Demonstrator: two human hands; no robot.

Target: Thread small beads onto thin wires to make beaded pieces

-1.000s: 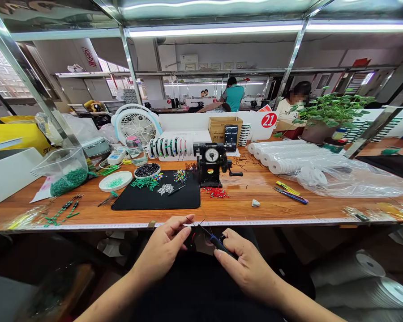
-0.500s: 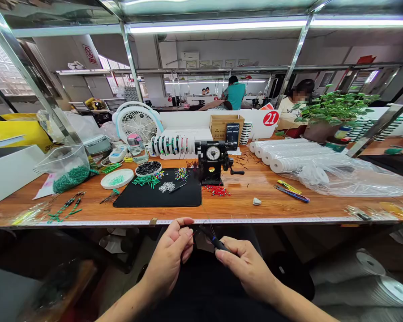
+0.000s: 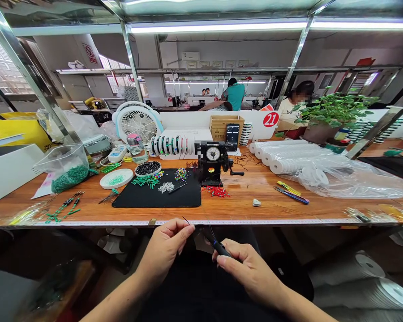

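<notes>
Low in front of the table edge, my left hand (image 3: 169,246) pinches a thin dark thread or wire (image 3: 186,221) between thumb and fingertips. Its end sticks up past the fingers. My right hand (image 3: 238,264) is wrapped round a slim black-handled tool (image 3: 218,245) with a blue patch, pointing up and left. The tool's tip is dark and hard to make out against the dark background. Fine pale strands (image 3: 211,228) rise beside the tip. Both hands are over my lap, a short gap apart.
Beyond the ruler strip (image 3: 268,221) on the table edge lies a black mat (image 3: 147,197) with beads and small parts. A hand-cranked machine (image 3: 213,165) stands behind it. Red pieces (image 3: 216,191), cutters (image 3: 292,195) and wrapped white rolls (image 3: 289,154) lie on the table.
My left hand has shifted slightly left and down, and its fingers now pinch with the thread end showing above. My right hand has tipped slightly lower with the tool.
</notes>
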